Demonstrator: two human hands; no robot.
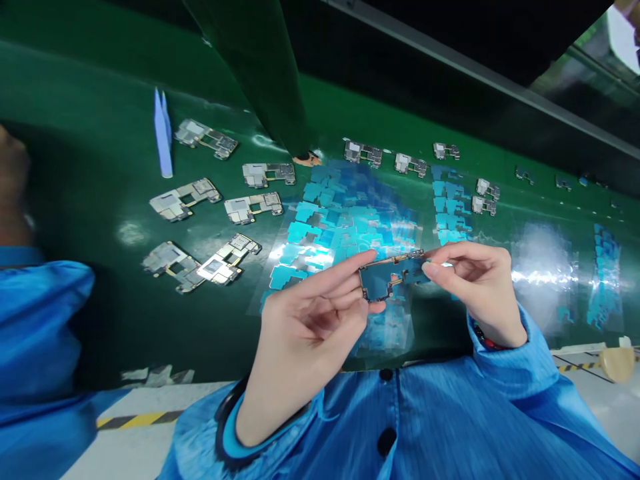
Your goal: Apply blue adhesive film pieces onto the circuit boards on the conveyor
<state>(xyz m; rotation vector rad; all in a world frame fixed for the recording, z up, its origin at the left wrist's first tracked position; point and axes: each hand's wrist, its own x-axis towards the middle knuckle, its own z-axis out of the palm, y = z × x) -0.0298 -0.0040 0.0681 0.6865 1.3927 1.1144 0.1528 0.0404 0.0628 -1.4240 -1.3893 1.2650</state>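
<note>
My left hand (320, 307) holds a phone circuit board (367, 287) by its left end, fingers and thumb closed on its edges. A dark blue film piece (414, 272) lies along the board's face and reaches to its right end. There my right hand (475, 280) pinches the film between thumb and forefinger; whether it also grips the board is hidden. Beneath my hands, sheets of bright blue die-cut film stickers (350, 230) lie on the green table mat (210, 340).
Several circuit boards (230, 260) lie at left, and more (363, 153) along the back. Blue tweezers (163, 133) rest at far left. A green post (265, 73) stands behind the sheets. More film strips (450, 207) lie at right. Another person's blue sleeve (40, 313) is at the left edge.
</note>
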